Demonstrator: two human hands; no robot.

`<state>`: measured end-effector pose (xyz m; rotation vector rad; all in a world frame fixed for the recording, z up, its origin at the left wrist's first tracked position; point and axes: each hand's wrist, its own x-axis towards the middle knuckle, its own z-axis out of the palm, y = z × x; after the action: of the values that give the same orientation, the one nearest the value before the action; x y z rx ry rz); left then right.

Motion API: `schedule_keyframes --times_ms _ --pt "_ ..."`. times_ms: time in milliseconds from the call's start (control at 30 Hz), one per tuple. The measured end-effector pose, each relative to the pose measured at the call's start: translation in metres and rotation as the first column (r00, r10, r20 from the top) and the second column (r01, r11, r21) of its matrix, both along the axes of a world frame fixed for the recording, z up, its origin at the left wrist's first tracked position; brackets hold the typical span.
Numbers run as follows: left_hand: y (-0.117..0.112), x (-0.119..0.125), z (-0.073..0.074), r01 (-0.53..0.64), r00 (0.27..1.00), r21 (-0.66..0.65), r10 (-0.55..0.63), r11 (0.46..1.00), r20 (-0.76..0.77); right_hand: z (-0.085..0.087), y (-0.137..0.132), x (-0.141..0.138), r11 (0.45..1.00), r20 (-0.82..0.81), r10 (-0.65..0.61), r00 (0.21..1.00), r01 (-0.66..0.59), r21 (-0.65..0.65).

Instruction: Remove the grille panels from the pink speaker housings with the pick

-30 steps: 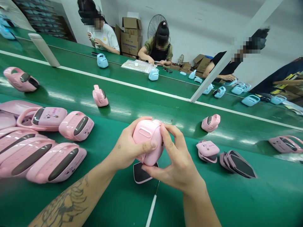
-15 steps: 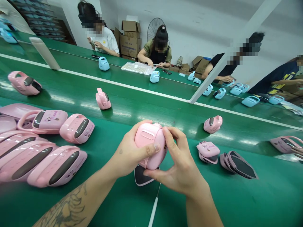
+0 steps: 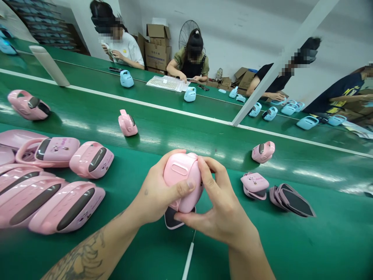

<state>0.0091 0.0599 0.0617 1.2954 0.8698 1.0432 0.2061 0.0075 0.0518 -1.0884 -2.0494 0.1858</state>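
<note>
The view has turned slightly right, so the left hand (image 3: 157, 188) and right hand (image 3: 220, 219), with the glossy pink plastic case (image 3: 182, 179) between them, sit a little further left. At the right end of the near green conveyor belt (image 3: 305, 233), the long pink handled case no longer shows; only a dark sliver (image 3: 368, 190) lies at the frame's edge. The co-worker in a navy printed T-shirt (image 3: 340, 91) now shows more fully at the far right, forearms stretched out.

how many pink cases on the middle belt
3. On the middle conveyor belt, one pink handled case lies far left, one left of centre, one right of centre. Others may be hidden past the right edge.
</note>
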Motion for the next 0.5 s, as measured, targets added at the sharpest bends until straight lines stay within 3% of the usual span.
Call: schedule_keyframes --times_ms 333,500 --pt "-0.0016 -0.003 -0.0016 -0.015 0.997 0.05 0.018 0.999 -0.07 0.0028 -0.0028 -0.0025 1.0 0.015 0.004 1.0 -0.004 -0.002" --pt "0.0027 0.0006 -0.0053 -0.009 1.0 -0.019 0.008 1.0 -0.025 0.0 0.0017 -0.0046 0.999 -0.019 -0.016 1.0 0.016 -0.029"
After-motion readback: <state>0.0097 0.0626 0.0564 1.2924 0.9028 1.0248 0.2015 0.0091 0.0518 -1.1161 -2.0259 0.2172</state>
